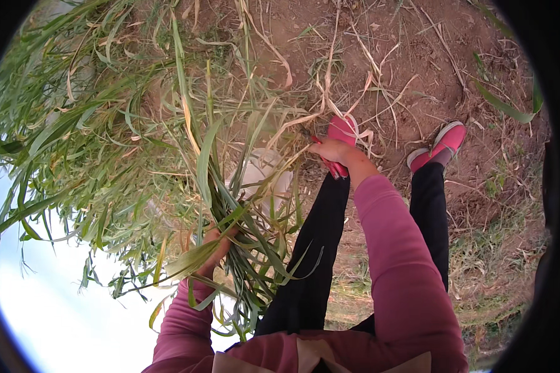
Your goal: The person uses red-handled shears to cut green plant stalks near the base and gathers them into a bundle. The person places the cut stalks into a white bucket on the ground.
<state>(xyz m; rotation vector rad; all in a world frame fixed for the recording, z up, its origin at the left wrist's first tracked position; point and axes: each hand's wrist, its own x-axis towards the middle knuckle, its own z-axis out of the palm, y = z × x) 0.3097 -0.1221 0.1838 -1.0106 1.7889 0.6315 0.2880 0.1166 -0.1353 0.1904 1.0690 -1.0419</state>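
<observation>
My left hand (216, 241) is closed around a bundle of long green leafy stalks (249, 261), some with pale dry leaves, which partly hide my fingers. My right hand (335, 151) grips a red-handled cutting tool (333, 169), apparently pruning shears, with its dark tip among pale stalks over my left pink shoe (341, 127). A white object (261, 177), too hidden to name, lies behind the held bundle.
Dense tall green grass (56, 124) fills the left side. Reddish soil (417, 74) with dry leaves and straw lies at upper right. My right pink shoe (448, 140) is planted on the soil, with low grass (479, 280) at lower right.
</observation>
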